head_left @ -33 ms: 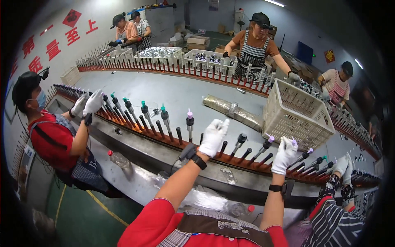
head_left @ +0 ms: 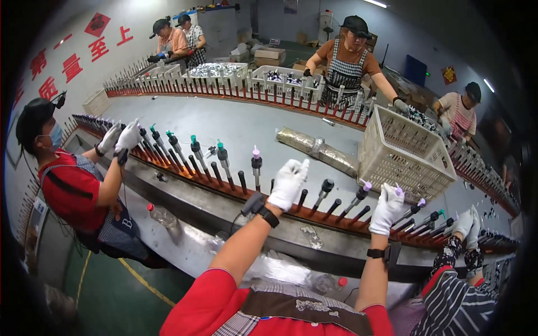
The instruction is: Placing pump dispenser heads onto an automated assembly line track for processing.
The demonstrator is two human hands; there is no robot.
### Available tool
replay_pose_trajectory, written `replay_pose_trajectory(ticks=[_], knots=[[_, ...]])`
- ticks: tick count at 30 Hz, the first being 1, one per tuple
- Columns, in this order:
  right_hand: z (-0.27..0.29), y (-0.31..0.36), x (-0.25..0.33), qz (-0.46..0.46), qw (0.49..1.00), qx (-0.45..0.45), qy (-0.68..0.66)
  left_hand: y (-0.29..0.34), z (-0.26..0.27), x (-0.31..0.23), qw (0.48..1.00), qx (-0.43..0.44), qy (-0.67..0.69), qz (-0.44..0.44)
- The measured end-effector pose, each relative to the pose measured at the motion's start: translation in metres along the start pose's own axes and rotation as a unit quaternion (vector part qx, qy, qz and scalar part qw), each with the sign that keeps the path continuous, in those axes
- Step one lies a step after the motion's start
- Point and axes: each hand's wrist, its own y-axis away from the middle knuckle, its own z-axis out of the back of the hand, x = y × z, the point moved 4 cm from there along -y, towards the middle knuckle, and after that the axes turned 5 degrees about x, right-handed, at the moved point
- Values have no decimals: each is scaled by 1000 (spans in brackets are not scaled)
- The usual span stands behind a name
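In a white glove, my left hand [head_left: 288, 186] is over the near row of pegs, its index finger pointing up and the other fingers curled. What those fingers close around is hidden behind the glove. Also white-gloved, my right hand [head_left: 387, 209] is closed at a purple pump head [head_left: 399, 191] that pokes out past the fingertips. Between my hands stand a purple-topped pump [head_left: 360, 193], a black-topped pump [head_left: 324, 191] and several bare dark pegs. Left of my left hand is another purple-topped pump [head_left: 256, 164], with green-topped pumps [head_left: 223, 155] beyond it.
Across the grey table [head_left: 235, 120] lie a tape-wrapped bundle [head_left: 316, 150] and a cream plastic crate [head_left: 408, 159]. A far peg row [head_left: 235, 95] curves behind them. Co-workers work at the left [head_left: 78, 182], the right [head_left: 462, 291] and the far side. A clear bottle [head_left: 163, 217] lies on the near ledge.
The near row of pegs and pumps has shifted slightly left. Both my hands have moved a little the same way, my left hand most.
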Motion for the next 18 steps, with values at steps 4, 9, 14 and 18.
replay_pose_trajectory(ticks=[4, 9, 14, 18], knots=[[-1, 9, 11, -43, 990, 67, -120, 7, 21, -22, 992, -59, -112, -22], [44, 50, 48, 30, 996, 22, -75, 31, 71, -49, 884, -169, -425, -96], [68, 69, -4, -60, 995, -82, 22, 65, 38, -28, 969, -82, -150, -179], [49, 13, 21, -138, 985, -80, 61, 55, 6, -34, 920, -92, -369, -100]])
